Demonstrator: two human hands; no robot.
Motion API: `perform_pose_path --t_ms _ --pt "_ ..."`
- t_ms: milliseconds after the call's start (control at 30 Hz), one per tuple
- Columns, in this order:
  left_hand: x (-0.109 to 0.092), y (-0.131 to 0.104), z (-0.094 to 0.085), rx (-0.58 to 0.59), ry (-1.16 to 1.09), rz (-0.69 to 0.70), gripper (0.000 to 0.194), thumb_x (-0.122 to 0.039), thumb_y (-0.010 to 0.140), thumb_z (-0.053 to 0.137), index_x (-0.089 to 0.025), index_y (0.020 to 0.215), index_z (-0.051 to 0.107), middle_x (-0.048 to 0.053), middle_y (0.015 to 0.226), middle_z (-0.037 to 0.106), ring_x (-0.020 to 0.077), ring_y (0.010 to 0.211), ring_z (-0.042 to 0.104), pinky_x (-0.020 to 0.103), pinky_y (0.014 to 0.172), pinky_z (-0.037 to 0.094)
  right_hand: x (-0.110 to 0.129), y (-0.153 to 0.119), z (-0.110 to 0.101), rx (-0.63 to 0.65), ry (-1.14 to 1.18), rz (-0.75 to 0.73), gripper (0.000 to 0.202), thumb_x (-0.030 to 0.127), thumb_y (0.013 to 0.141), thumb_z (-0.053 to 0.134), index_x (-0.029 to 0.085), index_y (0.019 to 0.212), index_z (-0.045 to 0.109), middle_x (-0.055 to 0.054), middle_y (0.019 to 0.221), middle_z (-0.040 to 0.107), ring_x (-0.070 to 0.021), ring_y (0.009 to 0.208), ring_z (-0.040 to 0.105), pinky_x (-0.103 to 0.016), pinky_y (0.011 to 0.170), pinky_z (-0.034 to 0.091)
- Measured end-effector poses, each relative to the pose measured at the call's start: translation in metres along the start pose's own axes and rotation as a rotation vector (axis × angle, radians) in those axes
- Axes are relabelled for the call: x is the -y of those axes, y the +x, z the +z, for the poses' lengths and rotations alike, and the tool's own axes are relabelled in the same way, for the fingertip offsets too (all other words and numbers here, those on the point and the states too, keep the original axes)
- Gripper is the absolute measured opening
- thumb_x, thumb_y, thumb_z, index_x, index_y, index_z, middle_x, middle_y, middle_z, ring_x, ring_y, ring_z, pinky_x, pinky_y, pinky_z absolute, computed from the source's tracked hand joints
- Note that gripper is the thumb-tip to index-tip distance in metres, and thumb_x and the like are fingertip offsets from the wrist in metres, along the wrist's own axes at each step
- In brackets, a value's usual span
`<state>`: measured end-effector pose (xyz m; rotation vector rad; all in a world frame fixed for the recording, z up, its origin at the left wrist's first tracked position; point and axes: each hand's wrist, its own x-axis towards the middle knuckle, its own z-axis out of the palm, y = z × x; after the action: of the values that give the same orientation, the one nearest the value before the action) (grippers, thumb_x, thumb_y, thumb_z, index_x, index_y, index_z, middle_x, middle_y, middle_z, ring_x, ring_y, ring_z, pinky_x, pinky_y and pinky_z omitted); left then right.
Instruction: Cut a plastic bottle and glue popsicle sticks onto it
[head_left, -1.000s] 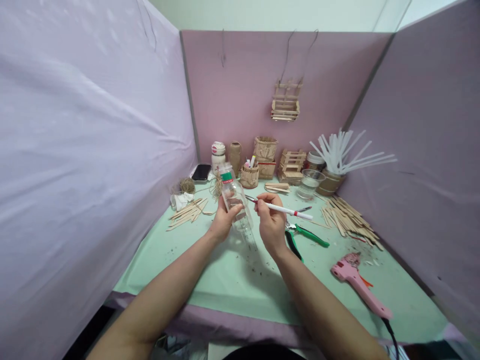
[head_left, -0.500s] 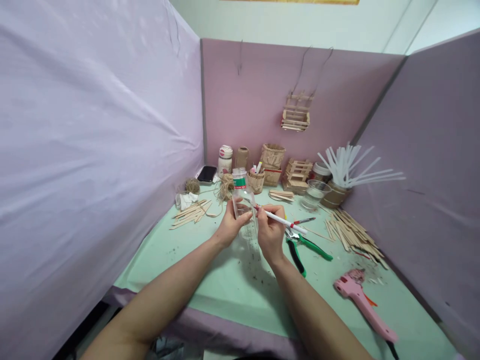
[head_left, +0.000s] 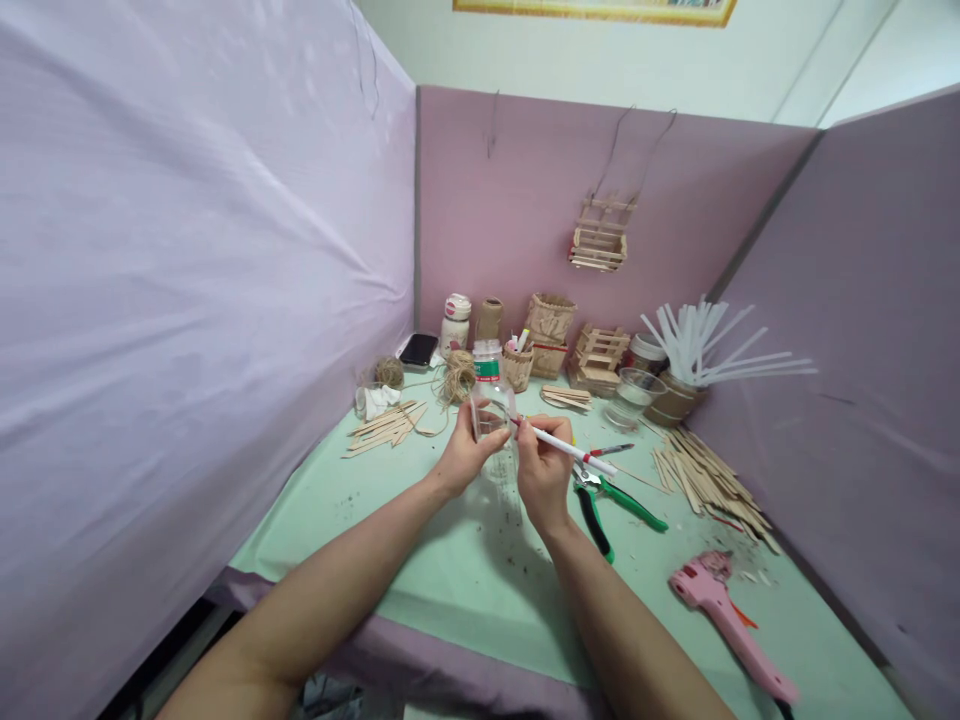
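A clear plastic bottle (head_left: 491, 405) with a green and red label round its upper part is tilted above the table. My left hand (head_left: 466, 450) is closed round its left side, the thumb across the front. Between the fingers of my right hand (head_left: 545, 465) is a white marker pen (head_left: 574, 452) with a red band. Its tip points left and meets the bottle's side, or nearly so; I cannot tell if it touches. Just right of my right hand lie green-handled pruning shears (head_left: 600, 495) and a red and grey pen (head_left: 611, 450).
Wooden craft sticks lie in piles at left (head_left: 386, 430) and right (head_left: 709, 480). A pink glue gun (head_left: 735, 625) rests at front right. Twine balls, a phone (head_left: 418, 350), stick baskets (head_left: 551, 318), a water cup (head_left: 634, 400) and a pot of white strips (head_left: 679, 400) line the back.
The view has shifted slightly, so everything sits a little lower and farther right. Both hands keep their hold on the bottle and the marker pen, with hardly any other movement.
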<state>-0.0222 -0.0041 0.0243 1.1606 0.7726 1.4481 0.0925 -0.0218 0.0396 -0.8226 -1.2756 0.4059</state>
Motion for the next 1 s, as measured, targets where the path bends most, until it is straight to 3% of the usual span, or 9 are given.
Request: perform_pose_path --t_ms 1000 --pt "0.0045 0.0012 -0.0023 -0.015 0.007 -0.014 0.063 -0.039 0.072 0.08 -0.024 0.122 0.044 0.007 0.116 0.06 0.0239 0.112 0.06 0.047 0.095 0.051 0.0045 0.0014 0.0015 -0.024 -0.045 0.001 0.018 0.037 0.092 0.055 0.022 0.083 0.049 0.002 0.077 0.055 -0.0148 0.071 0.055 -0.029 0.068 0.046"
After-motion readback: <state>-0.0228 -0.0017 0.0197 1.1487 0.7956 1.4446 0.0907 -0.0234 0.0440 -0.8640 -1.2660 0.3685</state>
